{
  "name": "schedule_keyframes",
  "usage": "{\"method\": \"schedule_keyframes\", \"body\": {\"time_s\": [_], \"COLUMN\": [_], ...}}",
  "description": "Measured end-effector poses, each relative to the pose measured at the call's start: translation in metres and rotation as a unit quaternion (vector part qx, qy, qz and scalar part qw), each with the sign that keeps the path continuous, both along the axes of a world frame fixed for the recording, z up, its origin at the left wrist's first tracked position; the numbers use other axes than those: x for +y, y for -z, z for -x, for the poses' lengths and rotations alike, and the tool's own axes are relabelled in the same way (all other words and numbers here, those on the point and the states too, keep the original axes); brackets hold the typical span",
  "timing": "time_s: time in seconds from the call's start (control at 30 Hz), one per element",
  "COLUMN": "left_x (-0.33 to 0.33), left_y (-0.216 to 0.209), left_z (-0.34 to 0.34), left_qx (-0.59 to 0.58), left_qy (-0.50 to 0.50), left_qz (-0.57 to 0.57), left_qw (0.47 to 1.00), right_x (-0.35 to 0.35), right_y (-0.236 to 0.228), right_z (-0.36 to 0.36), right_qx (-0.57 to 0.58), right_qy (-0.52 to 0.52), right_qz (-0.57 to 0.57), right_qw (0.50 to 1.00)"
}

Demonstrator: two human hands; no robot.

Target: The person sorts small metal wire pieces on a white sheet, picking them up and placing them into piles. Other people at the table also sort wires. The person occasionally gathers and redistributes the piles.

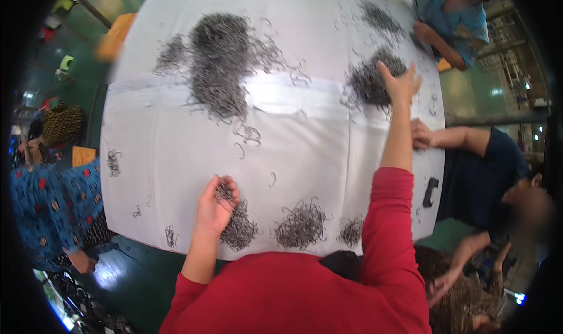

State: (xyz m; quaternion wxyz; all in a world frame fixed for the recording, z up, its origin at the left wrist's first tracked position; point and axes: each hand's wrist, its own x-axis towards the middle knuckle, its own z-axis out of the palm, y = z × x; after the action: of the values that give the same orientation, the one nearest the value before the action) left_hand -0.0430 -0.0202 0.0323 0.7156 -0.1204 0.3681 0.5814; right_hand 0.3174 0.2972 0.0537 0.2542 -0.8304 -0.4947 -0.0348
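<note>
My left hand [217, 202] is palm up, its fingers curled around a small clump of dark hook-shaped pieces [224, 192]. Just below it on the white table lies a pile of the same thin curved pieces [239, 228]. Stretched far out on the right, my right hand [402, 85] has its thumb and fingers spread at the right side of a dense dark pile [372, 79]. No piece shows in its fingers. Whether it touches the pile I cannot tell.
A large heap [220, 64] covers the far left-middle. Near me lie two smaller piles [300, 225] [350, 231]. A black object [430, 192] sits by the right edge. Other people stand around the table; one person's hand [421, 134] rests near my right forearm.
</note>
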Motion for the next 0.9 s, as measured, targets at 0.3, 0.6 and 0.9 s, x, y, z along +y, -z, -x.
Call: {"method": "schedule_keyframes", "body": {"time_s": [0.3,0.6,0.9], "left_x": [-0.024,-0.057,-0.060], "left_y": [-0.008,0.018,-0.010], "left_z": [0.021,0.074,0.034], "left_qx": [0.046,0.126,0.666], "left_qy": [-0.050,-0.213,0.103], "left_qz": [-0.062,0.016,-0.007], "left_qw": [0.996,0.969,0.739], "right_x": [0.053,0.072,0.036], "right_y": [0.051,0.079,-0.007], "right_z": [-0.049,-0.090,-0.037], "right_qx": [-0.032,0.002,0.083], "right_qy": [-0.088,-0.175,-0.288], "right_qz": [0.092,0.064,-0.049], "right_qw": [0.991,0.983,0.953]}}
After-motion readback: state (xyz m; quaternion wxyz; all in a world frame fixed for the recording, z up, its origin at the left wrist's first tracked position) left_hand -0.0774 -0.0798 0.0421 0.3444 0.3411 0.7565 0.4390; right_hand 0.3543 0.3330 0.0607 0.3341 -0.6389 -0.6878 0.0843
